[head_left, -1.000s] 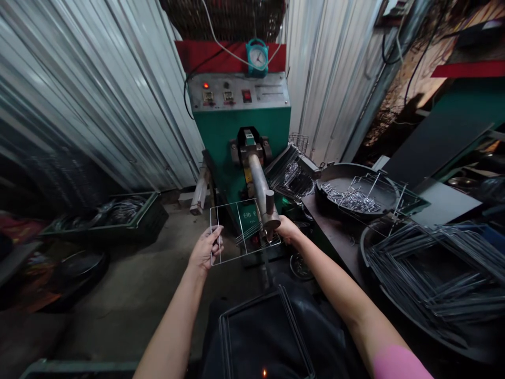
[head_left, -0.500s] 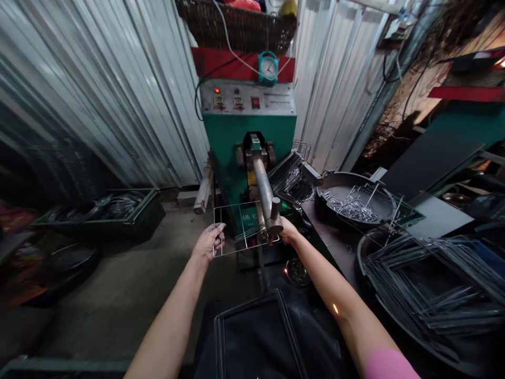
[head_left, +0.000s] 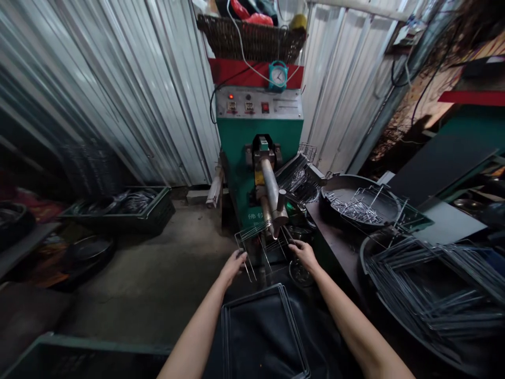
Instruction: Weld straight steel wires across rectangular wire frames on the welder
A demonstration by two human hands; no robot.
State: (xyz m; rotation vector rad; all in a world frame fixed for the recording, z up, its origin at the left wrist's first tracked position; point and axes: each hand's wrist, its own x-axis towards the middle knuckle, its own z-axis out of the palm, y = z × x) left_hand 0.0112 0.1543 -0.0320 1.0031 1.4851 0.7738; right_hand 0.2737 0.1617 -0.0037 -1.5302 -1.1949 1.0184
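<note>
A thin wire frame (head_left: 268,255) spans the space between my two hands, its far side under the metal arm (head_left: 271,184) of a green machine (head_left: 236,142). My left hand (head_left: 233,266) is closed on the frame's left side. My right hand (head_left: 303,253) pinches its right side, just beside the tip of the machine's arm. A small glow shows at that tip. Several rectangular wire frames (head_left: 225,337) lie on the dark cloth over my lap.
On the right, a black pan (head_left: 327,208) holds short metal pieces, and a larger round tray (head_left: 369,263) holds many wire frames. A green crate (head_left: 158,213) with metal parts stands at left. Another crate (head_left: 51,345) is at the lower left. A corrugated wall rises behind.
The wire frame has tilted and come nearer to me, with both hands lower. My right hand has come out from behind the machine's arm. The view has shifted a little.
</note>
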